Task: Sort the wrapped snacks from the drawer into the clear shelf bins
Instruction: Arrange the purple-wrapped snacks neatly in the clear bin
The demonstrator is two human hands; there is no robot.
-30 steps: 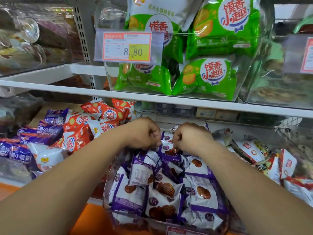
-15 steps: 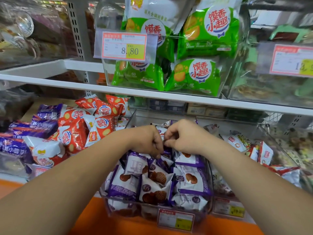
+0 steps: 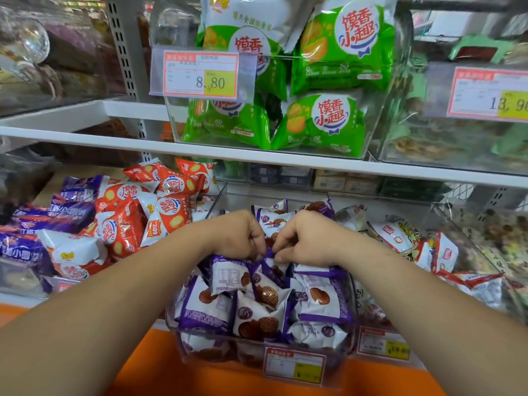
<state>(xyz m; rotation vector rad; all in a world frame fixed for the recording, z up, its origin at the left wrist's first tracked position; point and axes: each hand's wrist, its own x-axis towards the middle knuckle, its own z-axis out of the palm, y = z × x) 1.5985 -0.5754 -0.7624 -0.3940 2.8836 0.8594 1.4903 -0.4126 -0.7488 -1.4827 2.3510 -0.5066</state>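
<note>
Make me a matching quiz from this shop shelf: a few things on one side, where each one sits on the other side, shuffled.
Things:
1. green snack bags
2. purple-and-white biscuit packs
3. orange-red snack packs
4. price tag reading 8.80

Places:
A. lower shelf, under the left hand and right hand
B. front of the upper clear bin
C. lower shelf, left of the hands
D. inside the upper clear bin

Pairs: 1-D, 2-A, 3-C, 4-B.

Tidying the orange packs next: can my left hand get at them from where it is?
Probably yes: the orange packs lie heaped, uncovered, just left of the left hand, but that hand is pinching a purple pack and would have to let go.
</note>
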